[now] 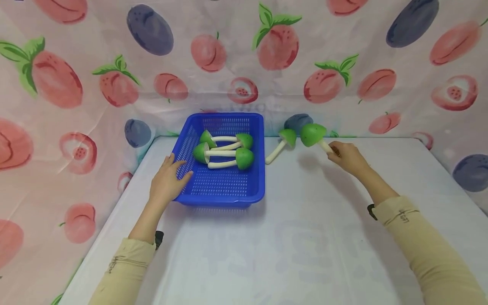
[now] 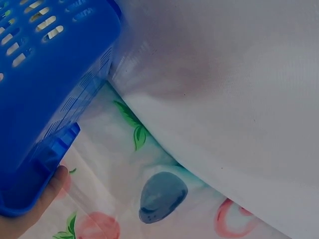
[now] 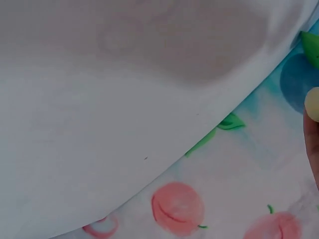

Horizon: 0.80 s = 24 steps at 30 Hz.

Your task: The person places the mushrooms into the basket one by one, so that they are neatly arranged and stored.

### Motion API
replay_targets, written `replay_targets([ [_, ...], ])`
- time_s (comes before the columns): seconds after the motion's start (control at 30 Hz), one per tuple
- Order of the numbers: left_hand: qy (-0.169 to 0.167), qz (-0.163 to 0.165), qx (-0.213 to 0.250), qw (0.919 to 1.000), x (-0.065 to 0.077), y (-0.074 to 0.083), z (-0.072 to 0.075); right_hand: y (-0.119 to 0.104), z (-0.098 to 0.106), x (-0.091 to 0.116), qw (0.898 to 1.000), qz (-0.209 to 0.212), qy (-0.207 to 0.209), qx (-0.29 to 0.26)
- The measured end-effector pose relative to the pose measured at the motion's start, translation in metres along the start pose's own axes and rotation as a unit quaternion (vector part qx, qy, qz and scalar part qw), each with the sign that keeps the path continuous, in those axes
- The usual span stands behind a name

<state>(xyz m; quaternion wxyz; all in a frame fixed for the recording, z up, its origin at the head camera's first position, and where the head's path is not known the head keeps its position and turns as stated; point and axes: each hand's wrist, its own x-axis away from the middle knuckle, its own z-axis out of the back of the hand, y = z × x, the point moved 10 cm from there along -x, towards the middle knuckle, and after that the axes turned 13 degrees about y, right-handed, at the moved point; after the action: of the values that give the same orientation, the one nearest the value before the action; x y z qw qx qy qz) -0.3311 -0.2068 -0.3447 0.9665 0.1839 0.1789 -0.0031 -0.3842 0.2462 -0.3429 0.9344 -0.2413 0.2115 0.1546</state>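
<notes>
My right hand (image 1: 348, 159) pinches the white stem of a green-capped toy mushroom (image 1: 313, 134), held above the table with its cap pointing left. Only a fingertip (image 3: 311, 144) and the pale stem end (image 3: 313, 105) enter the right wrist view. At the left rim of a blue plastic basket (image 1: 261, 178), my left hand (image 1: 165, 180) holds on, thumb over the inside and other fingers outside. One finger (image 2: 52, 189) shows against the rim in the left wrist view. Several similar mushrooms (image 1: 223, 153) lie inside the basket. Another mushroom (image 1: 287, 137) lies right of it.
A white-covered table (image 1: 297, 237) lies under the basket. Behind and to the left hangs a pink cloth (image 1: 213, 93) printed with peaches and dark plums, meeting the table's back edge. The basket's slotted walls rise above the tabletop.
</notes>
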Motion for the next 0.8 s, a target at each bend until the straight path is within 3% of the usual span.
replay_targets([
  [0.2, 0.0, -0.001, 0.0, 1.0, -0.001, 0.0, -0.002, -0.011, -0.014, 0.0, 0.993, -0.028, -0.038, -0.108],
  [0.43, -0.002, 0.002, 0.003, 1.0, 0.003, -0.001, -0.002, -0.028, -0.022, 0.0, 0.967, -0.094, -0.052, -0.232],
  [0.6, 0.004, -0.002, 0.006, 1.0, 0.002, 0.0, 0.001, -0.036, -0.018, -0.003, 0.963, -0.135, -0.02, -0.232],
  [0.8, 0.003, -0.002, 0.005, 1.0, 0.001, 0.0, 0.002, -0.056, -0.014, -0.01, 0.973, -0.108, 0.015, -0.204],
])
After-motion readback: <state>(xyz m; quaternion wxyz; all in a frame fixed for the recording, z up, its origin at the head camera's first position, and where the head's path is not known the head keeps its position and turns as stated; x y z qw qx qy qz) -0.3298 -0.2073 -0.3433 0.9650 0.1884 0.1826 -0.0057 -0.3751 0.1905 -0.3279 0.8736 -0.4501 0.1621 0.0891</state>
